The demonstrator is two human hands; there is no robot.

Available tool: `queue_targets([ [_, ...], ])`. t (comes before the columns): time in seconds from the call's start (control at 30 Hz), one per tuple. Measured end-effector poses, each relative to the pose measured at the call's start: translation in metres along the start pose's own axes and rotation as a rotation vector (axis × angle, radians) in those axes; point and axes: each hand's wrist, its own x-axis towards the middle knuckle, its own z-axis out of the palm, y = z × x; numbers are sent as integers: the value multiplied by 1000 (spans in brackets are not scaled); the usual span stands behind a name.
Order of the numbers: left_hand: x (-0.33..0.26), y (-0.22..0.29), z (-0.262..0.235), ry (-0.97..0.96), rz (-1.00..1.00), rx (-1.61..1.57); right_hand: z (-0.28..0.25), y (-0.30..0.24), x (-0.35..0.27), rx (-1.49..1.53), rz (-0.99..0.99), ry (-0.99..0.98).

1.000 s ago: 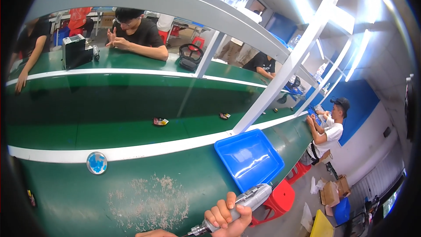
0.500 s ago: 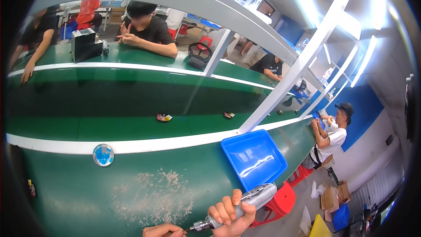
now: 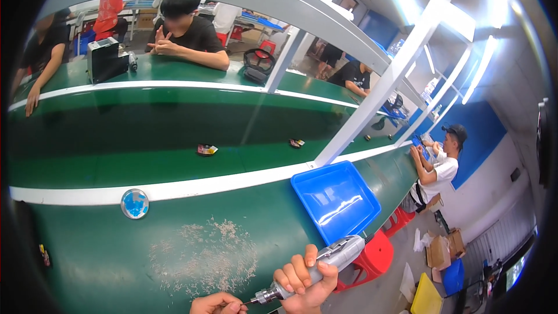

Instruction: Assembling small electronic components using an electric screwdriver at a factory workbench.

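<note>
Pale, slim bits lie strewn across a green workbench, where a round dish of blue pieces sits near the white rail and a blue tray rests to the right. Beyond the rail, a green strip carries small dark packets with bright labels. A black boxy device stands on the far green bench. Red stools, cardboard boxes and a yellow container occupy the grey floor at right.
</note>
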Motion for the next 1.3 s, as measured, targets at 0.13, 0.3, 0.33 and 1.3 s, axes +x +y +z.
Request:
queue_targets([
  [0.13,1,-1,1,-16,-38,8,5,1,-4,-6,-15,-26],
  [0.3,0,0,12,157,105,442,-5,-2,2,-49,-8,-7],
  [0.33,0,6,18,174,233,551,-2,-1,0,-49,-38,-5],
  [1.3,97,86,-61,124,393,1536,-62,-9,22,-2,-119,213],
])
